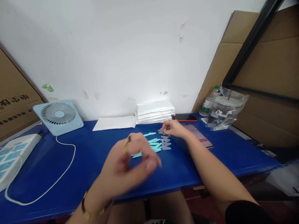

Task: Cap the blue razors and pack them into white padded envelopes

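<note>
My left hand [133,161], blurred by motion, is raised in front of the table, its fingers curled and thumb and index finger pressed together; anything between them is too small or smeared to name. Behind it lies a loose pile of slim, flat teal pieces [155,144], partly hidden by the hand. Just right of these are several small translucent strips [165,143]. Farther back, my right hand [172,128] reaches down onto more translucent strips [160,131], fingers bent together in a pinch. What its fingertips hold is not clear.
White padded mailers [154,112] are stacked against the wall, with a single mailer [114,122] to their left. Two phones [185,117] [201,137] lie at right, near a bottle [207,104] and a bagged container [225,109]. A fan [59,115], its cable and a power strip [16,155] occupy the left.
</note>
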`<state>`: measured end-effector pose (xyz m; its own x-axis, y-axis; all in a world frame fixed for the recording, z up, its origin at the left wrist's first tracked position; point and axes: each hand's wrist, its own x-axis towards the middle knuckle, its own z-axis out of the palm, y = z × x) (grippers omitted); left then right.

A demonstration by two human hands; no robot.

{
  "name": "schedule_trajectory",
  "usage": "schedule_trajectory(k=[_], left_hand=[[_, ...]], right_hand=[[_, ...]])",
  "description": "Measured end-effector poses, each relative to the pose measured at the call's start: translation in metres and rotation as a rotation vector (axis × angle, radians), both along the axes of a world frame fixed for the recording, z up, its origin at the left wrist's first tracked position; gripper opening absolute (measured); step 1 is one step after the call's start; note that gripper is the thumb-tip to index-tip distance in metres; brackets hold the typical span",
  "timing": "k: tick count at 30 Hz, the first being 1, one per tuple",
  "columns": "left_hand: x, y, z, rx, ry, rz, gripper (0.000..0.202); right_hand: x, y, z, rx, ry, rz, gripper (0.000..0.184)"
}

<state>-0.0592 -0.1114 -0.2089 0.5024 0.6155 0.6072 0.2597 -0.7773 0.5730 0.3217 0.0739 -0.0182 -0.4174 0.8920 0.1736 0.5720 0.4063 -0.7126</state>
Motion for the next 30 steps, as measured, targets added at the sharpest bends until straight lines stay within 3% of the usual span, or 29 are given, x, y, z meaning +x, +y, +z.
schedule_trajectory(k=[2,3,4,5,6,8,11,13,19,24,30], left_hand=[[0.054,0.087,0.111,-0.133,0.292,0.006,0.022],[0.077,0.118,0.160,-0.161,0.369,0.059,0.022],[0.095,0.141,0.198,-0.164,0.442,0.094,0.023],[0.108,0.155,0.223,-0.171,0.522,0.107,0.024],[0.115,0.163,0.235,-0.185,0.604,0.100,0.024],[0.118,0.167,0.232,-0.209,0.695,0.069,0.025],[0.111,0.167,0.206,-0.232,0.702,0.034,0.023],[0.108,0.169,0.197,-0.227,0.664,0.023,0.024],[0.104,0.172,0.202,-0.255,0.564,0.004,0.031],[0.099,0.169,0.195,-0.275,0.597,0.026,0.027],[0.100,0.174,0.187,-0.358,0.487,0.156,0.025]], right_hand=[[-0.006,-0.002,0.000,0.060,-0.033,0.023,0.015],[-0.009,-0.003,0.001,0.099,-0.063,0.036,0.014],[-0.012,-0.003,0.001,0.136,-0.096,0.053,0.013],[-0.014,-0.003,0.001,0.167,-0.125,0.075,0.012],[-0.015,-0.003,0.001,0.189,-0.149,0.101,0.012],[-0.015,-0.002,0.001,0.202,-0.182,0.151,0.014],[-0.012,0.002,0.000,0.195,-0.215,0.202,0.015],[-0.010,0.004,-0.002,0.185,-0.228,0.214,0.015],[-0.010,0.003,-0.004,0.107,-0.210,0.162,0.013],[-0.013,0.001,-0.001,0.090,-0.227,0.150,0.014],[-0.012,0.002,0.000,0.051,-0.165,0.092,0.016]])
